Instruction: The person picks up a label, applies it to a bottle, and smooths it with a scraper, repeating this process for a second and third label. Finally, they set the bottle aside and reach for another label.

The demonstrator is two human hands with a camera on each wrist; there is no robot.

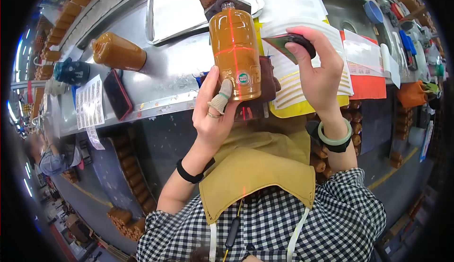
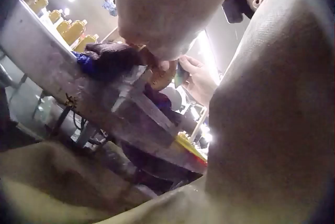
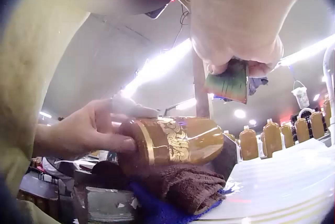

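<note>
An amber-brown bottle (image 1: 235, 35) lies on its side on a rest padded with a dark brown towel (image 3: 183, 184). Red laser lines cross on its upper face, and a round green sticker (image 1: 243, 78) marks it near the base. Gold ornament shows on its side in the right wrist view. My left hand (image 1: 213, 120) grips the base end, with pale finger covers on some fingers. To the right of the bottle and apart from it, my right hand (image 1: 324, 70) pinches a scraper (image 1: 283, 41) with a thin greenish blade and black back.
Another brown bottle (image 1: 118, 51) lies on the metal table at left, near a dark jar (image 1: 71, 71), a phone (image 1: 117, 95) and a printed sheet (image 1: 90, 103). White-papered trays (image 1: 177, 13) stand behind. At right lie striped decal sheets (image 1: 302, 84) and an orange folder (image 1: 369, 87).
</note>
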